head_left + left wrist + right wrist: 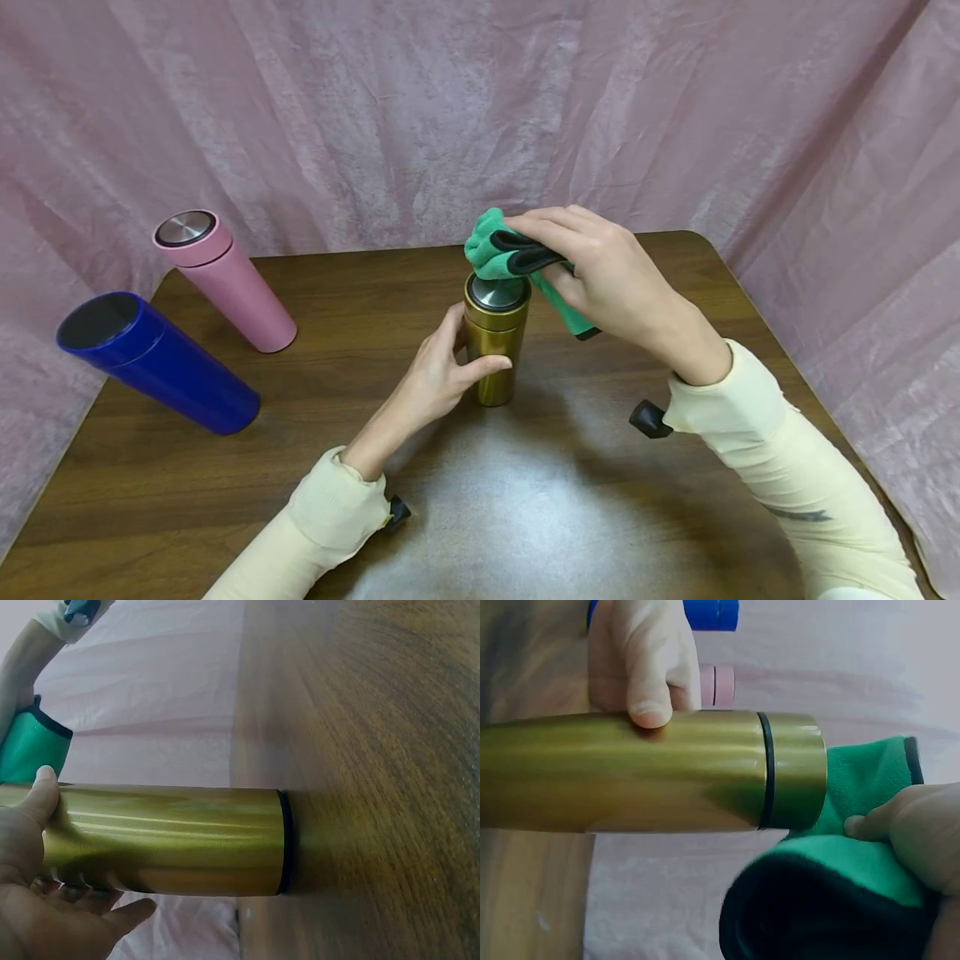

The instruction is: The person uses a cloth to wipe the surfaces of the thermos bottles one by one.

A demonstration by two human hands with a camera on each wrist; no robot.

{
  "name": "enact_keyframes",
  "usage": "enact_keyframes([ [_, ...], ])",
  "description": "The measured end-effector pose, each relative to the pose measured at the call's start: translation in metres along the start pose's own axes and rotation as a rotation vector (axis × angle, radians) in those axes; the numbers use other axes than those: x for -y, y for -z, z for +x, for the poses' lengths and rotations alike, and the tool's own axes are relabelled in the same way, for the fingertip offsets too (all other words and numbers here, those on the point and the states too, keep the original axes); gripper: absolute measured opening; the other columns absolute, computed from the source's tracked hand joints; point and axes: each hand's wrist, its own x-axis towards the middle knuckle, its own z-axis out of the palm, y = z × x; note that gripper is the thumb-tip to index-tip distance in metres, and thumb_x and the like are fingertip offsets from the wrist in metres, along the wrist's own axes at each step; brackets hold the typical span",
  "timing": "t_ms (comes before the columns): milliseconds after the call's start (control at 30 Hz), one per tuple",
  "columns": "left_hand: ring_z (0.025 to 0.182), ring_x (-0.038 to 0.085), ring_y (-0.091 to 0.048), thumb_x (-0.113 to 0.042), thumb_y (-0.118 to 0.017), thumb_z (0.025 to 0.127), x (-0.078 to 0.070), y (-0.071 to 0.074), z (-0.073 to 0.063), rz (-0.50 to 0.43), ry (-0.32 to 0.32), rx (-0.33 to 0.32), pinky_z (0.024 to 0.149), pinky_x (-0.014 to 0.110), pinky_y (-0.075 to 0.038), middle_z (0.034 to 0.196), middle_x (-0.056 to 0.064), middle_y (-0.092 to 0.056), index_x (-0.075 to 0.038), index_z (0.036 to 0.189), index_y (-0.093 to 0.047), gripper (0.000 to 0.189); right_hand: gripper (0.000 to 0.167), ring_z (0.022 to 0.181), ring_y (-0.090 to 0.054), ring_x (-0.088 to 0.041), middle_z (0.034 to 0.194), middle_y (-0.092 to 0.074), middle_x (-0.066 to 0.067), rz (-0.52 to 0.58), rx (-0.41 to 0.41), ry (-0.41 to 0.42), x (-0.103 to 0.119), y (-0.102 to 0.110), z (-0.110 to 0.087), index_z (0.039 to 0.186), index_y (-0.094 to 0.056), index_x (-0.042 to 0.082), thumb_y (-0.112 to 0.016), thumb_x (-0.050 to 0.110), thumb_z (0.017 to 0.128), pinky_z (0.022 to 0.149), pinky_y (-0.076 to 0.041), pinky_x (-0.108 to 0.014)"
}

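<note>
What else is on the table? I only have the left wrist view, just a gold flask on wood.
Observer: A pink flask and a blue flask stand off to the left of the gold flask, apart from it.
Operator: What is that green thing at the edge of my picture?
Observer: A green cloth with black trim, pinched in the right hand just above the gold flask's top.
Operator: Is the gold flask capped?
Observer: Yes, its gold cap has a silver top.
Operator: And the left hand?
Observer: The left hand has its grip round the flask's body, thumb in front.
</note>
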Motion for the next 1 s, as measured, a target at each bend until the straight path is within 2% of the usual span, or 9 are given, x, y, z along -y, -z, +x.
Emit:
enact_keyframes([
  [133,0.119,0.025,-0.063,-0.014,-0.086,0.086,0.000,0.000,-0.001,0.019,0.002,-0.008,0.104,0.043,-0.050,0.129,0.012,-0.064,-0.004,0.146,-0.042,0.075,0.044,0.118,-0.065,-0.025,0.128,-0.070,-0.011,0.133,-0.038,-0.124,-0.005,-0.002,-0.008,0.135,-0.067,0.003,-0.069,-0.008,0.093,0.101,-0.051,-0.042],
  [300,0.119,0.026,-0.063,-0.015,-0.086,0.087,0.000,0.000,-0.001,0.025,-0.005,-0.016,0.105,0.044,-0.050,0.129,0.013,-0.064,-0.004,0.147,-0.042,0.075,0.037,0.103,-0.070,-0.024,0.120,-0.073,-0.011,0.241,-0.041,-0.319,-0.007,-0.006,-0.018,0.131,-0.069,0.003,-0.072,-0.001,0.094,0.089,-0.054,-0.041],
  [400,0.120,0.026,-0.062,-0.014,-0.086,0.087,0.000,0.001,-0.002,0.018,-0.003,-0.014,0.105,0.044,-0.049,0.130,0.014,-0.063,-0.003,0.147,-0.041,0.075,0.032,0.095,-0.070,-0.023,0.115,-0.075,-0.011,0.304,-0.024,-0.409,-0.009,-0.010,-0.023,0.127,-0.070,0.003,-0.074,0.004,0.096,0.082,-0.053,-0.034],
  [567,0.122,0.027,-0.062,-0.013,-0.085,0.087,0.000,0.001,-0.002,0.006,0.002,-0.011,0.106,0.044,-0.049,0.132,0.014,-0.062,-0.003,0.147,-0.041,0.075,0.031,0.093,-0.069,-0.022,0.115,-0.074,-0.011,0.437,0.001,-0.507,-0.012,-0.017,-0.031,0.127,-0.069,0.001,-0.073,0.007,0.097,0.077,-0.055,-0.025],
  [767,0.124,0.025,-0.061,-0.013,-0.085,0.088,-0.001,-0.001,-0.002,0.001,0.010,-0.003,0.107,0.039,-0.048,0.134,0.012,-0.060,-0.003,0.147,-0.041,0.074,0.032,0.085,-0.072,-0.022,0.113,-0.074,-0.010,0.551,0.027,-0.599,-0.015,-0.029,-0.042,0.128,-0.067,0.002,-0.073,0.009,0.097,0.071,-0.060,-0.031],
  [1000,0.126,0.025,-0.060,-0.012,-0.085,0.087,-0.001,-0.002,-0.002,-0.008,0.001,-0.009,0.108,0.037,-0.048,0.136,0.012,-0.059,-0.004,0.147,-0.041,0.075,0.032,0.082,-0.072,-0.023,0.109,-0.073,-0.015,0.646,0.029,-0.674,-0.017,-0.044,-0.055,0.130,-0.064,0.001,-0.070,0.008,0.099,0.070,-0.061,-0.034],
])
